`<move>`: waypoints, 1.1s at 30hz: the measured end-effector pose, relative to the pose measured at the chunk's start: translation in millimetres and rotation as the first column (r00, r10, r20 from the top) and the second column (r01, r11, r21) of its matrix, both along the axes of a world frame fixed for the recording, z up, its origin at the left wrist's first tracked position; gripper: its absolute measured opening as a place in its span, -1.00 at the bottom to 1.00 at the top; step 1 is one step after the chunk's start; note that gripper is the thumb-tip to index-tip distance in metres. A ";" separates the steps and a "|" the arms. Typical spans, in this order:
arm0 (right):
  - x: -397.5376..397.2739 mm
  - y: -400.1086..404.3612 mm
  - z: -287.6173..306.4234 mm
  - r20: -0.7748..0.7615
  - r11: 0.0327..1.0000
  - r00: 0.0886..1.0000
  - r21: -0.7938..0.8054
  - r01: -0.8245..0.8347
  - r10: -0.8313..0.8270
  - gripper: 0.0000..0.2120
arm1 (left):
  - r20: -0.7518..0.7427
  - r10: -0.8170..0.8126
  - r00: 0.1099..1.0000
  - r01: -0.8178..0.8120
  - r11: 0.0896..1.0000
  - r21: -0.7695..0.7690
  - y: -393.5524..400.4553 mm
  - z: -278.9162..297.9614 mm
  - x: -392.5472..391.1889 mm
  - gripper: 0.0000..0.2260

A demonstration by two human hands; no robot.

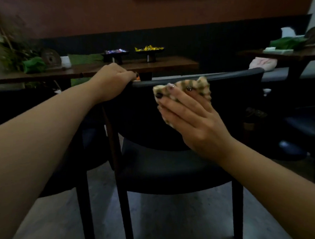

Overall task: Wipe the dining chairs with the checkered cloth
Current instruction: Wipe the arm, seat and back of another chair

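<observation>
One checkered cloth, bunched and patterned in tan and dark green, lies pressed against the upper part of a dark dining chair's backrest, just under its curved top rail. The right hand lies flat on the cloth with fingers stretched out and close together, pinning it to the backrest; cloth shows above the fingertips and along the hand's left edge. The left hand grips the left end of the top rail, fingers curled over the far side and closed around the rail. The chair faces away from the camera, its black seat below the hands and its dark legs on a grey floor.

Beyond the backrest stands a long wooden table. On it rest two dark pedestal dishes, one with yellow wrapped sweets, the other with darker wrappers. Green foliage sits at the table's left end.
</observation>
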State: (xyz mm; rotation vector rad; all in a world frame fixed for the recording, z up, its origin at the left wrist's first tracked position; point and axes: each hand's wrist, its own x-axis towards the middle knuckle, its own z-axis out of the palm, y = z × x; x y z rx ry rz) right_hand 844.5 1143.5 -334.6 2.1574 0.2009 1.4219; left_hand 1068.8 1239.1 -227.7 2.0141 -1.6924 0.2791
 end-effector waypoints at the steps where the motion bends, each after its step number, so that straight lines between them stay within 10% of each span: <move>1: 0.6 -1.2 4.3 0.013 1.000 1.000 -0.009 0.009 -0.009 -0.72 | -0.081 -0.005 0.997 0.008 0.999 0.042 -5.1 6.6 -5.5 -0.80; 13: -12.8 -23.1 -17.9 0.478 0.864 0.868 0.486 -0.130 -0.138 -0.63 | -0.157 0.000 0.988 0.065 0.907 0.415 -79.1 35.5 -121.9 -0.67; 16: -25.1 -37.8 -1.7 0.694 0.413 0.689 0.701 -0.581 -0.209 -0.54 | -0.166 0.045 0.985 0.043 0.869 0.493 -77.4 42.5 -117.7 -0.67; 19: -38.2 -65.6 26.5 0.796 -0.026 0.532 0.548 -0.836 -0.289 -0.61 | -0.113 0.012 0.993 0.049 0.853 0.520 -79.0 44.3 -116.3 -0.70; 33: -46.1 -143.8 -25.4 0.487 -0.478 0.685 0.491 -0.728 -0.542 -0.73 | -0.006 -0.060 0.998 0.057 0.900 0.432 -75.2 34.9 -123.3 -0.62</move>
